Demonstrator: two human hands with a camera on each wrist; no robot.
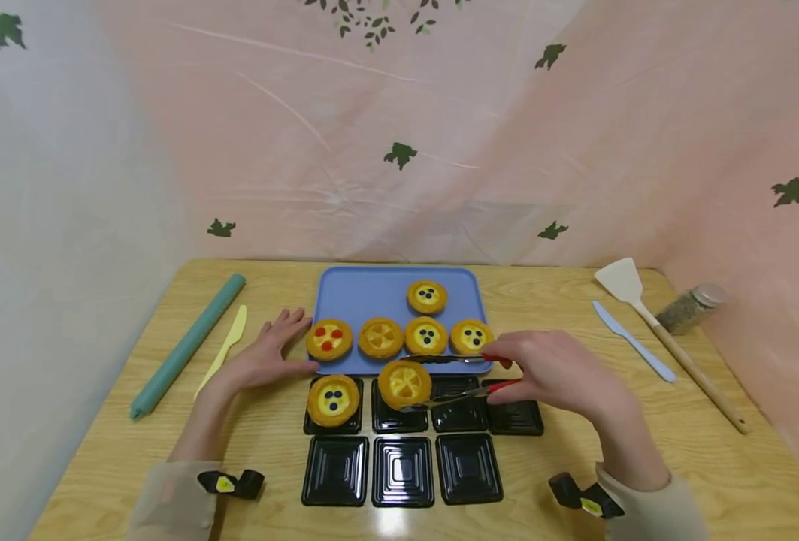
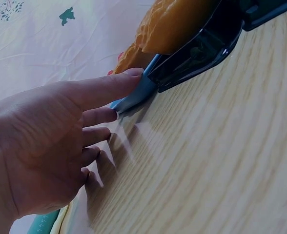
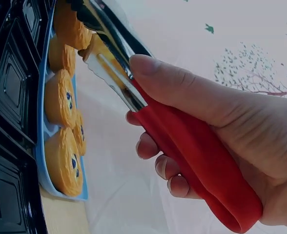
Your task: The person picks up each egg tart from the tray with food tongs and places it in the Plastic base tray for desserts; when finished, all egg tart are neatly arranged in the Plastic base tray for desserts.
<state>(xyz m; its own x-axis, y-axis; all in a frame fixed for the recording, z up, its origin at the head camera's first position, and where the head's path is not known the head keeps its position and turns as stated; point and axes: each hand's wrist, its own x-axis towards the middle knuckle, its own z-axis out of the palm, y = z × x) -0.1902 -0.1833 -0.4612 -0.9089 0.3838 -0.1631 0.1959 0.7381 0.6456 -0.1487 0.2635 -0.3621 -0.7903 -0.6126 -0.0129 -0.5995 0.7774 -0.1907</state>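
My right hand [image 1: 553, 370] grips red-handled metal tongs [image 3: 192, 151], thumb on one arm and fingers curled on the other. Between the tong tips is a tart with a star-shaped pattern [image 1: 404, 385], over the second black square tray [image 1: 399, 425] of the upper row. My left hand [image 1: 273, 352] has its fingers spread at the left edge of the blue tray [image 1: 365, 289], the thumb by its front corner. Several egg tarts lie on the blue tray, one with red dots [image 1: 329, 340]. A tart with blue dots [image 1: 334, 400] sits in the leftmost black tray.
Three black trays form a front row, among them the middle one [image 1: 403, 472]. At left lie a teal rolling pin [image 1: 188, 346] and a yellow knife [image 1: 223, 347]. At right are a blue knife [image 1: 632, 340], a spatula [image 1: 683, 353] and a spice jar [image 1: 691, 308].
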